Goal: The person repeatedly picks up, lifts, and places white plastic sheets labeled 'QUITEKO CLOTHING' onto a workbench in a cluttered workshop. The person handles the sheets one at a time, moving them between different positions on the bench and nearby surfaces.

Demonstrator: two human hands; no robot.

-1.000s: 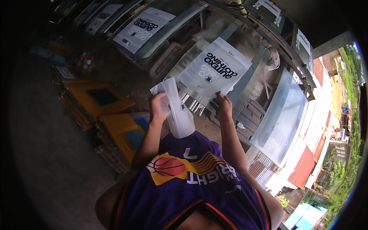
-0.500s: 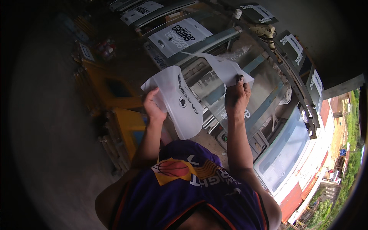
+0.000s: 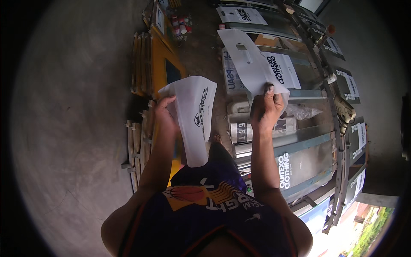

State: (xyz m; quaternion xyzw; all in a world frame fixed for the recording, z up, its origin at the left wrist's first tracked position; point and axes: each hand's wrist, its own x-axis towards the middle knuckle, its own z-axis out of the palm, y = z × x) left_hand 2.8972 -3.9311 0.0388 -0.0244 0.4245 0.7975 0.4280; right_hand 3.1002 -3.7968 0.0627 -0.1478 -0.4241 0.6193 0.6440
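Note:
My left hand is closed on the upper left edge of a white printed plastic bag, which hangs down in front of my body with black print on its face. My right hand pinches the lower end of a second white plastic bag between thumb and fingers. That bag stretches up and away from the hand, and a handle slot shows near its far end. The two bags are apart. Below the right hand stands a rack of glass-topped printing stations, where another printed white bag lies flat.
Wood-framed screens and a yellow screen lean at the left. Small containers stand on the floor beyond. A metal rail runs along the rack's right side, with a heat gun on it. Dark printed panels line up past it.
My view has turned to the right, so the rack and the screens appear swung round. Both hands keep their bags; the right one's bag now points more upward, its slot plainer to see.

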